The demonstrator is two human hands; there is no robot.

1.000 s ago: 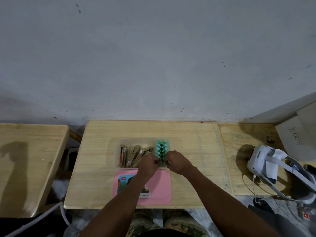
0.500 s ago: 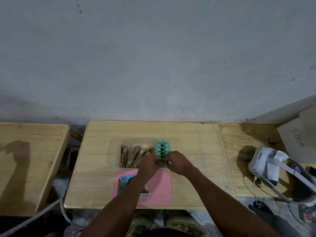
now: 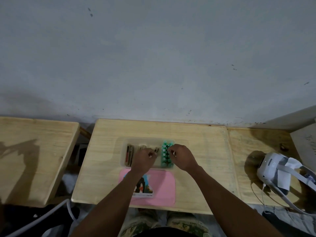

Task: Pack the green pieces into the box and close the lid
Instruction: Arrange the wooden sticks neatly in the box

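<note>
A clear plastic box (image 3: 121,152) sits mid-table. Its right end holds two rows of green pieces (image 3: 164,155) standing upright; its left part holds brown pieces (image 3: 129,154). My left hand (image 3: 144,159) hovers over the brown pieces with fingers curled and nothing visible in it. My right hand (image 3: 182,157) is just right of the green rows, fingers curled down with the tips at the right row. The pink lid (image 3: 164,187) lies flat on the table in front of the box, partly under my left forearm.
The wooden table (image 3: 201,151) backs onto a grey wall. A white headset (image 3: 271,170) with straps and a cable lies on the adjoining board to the right. Another wooden table (image 3: 34,151) stands to the left across a gap.
Both hands were pinched together at the near end of the green rows. They have moved apart, the left over the brown pieces, the right to the right of the green rows.
</note>
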